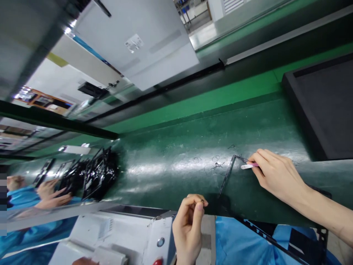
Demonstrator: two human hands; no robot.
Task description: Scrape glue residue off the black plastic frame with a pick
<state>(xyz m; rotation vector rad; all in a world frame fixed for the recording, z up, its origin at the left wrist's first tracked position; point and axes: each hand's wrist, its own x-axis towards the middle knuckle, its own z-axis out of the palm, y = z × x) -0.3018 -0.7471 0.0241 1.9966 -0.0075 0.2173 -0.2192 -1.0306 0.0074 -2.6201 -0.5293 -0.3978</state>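
A thin black rectangular frame (226, 176) lies on the dark green conveyor belt (171, 162) in front of me. My right hand (275, 173) rests on its far corner and grips a small pink-and-white tool (248, 166) whose tip touches the frame. My left hand (189, 224) is raised near the belt's front edge, its fingers pinched together on something tiny and dark that I cannot make out. Thin black shavings or threads (215, 163) lie scattered on the belt just left of the frame's corner.
A pile of black frames (91, 176) sits on the belt to the left, with another person's hands (52, 195) and blue sleeves by it. A white machine with buttons (124, 235) stands at the front edge. A dark flat panel (322, 103) lies at right.
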